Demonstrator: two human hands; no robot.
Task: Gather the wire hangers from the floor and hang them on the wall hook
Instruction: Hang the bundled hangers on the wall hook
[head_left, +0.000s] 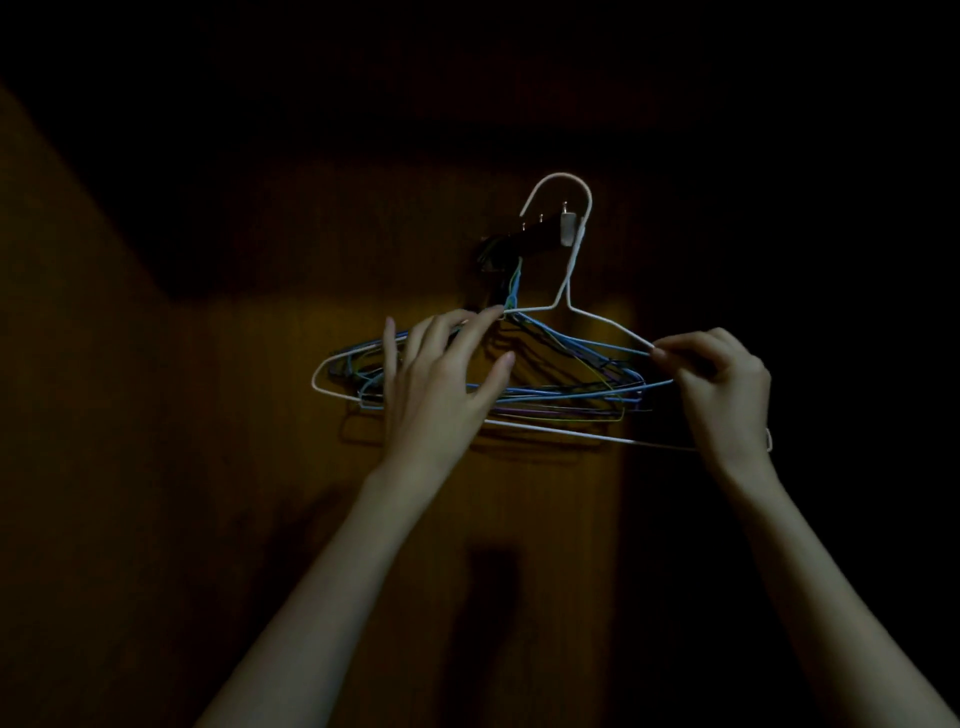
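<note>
A white wire hanger (568, 270) is raised in front of the wall, its curved top reaching over the dark hook rack (540, 236). My right hand (719, 389) pinches its right shoulder wire between thumb and fingers. A bundle of several blue, green and dark wire hangers (561, 387) hangs from the left end of the rack. My left hand (441, 379) is spread in front of that bundle, fingers straight, fingertips touching the wires near their necks. Whether the white hanger's top rests on a peg cannot be told.
The scene is very dim. A brownish wooden wall (260, 415) fills the middle and left. The right side and the top of the view are black. Small metal pegs (540, 218) stick out along the rack.
</note>
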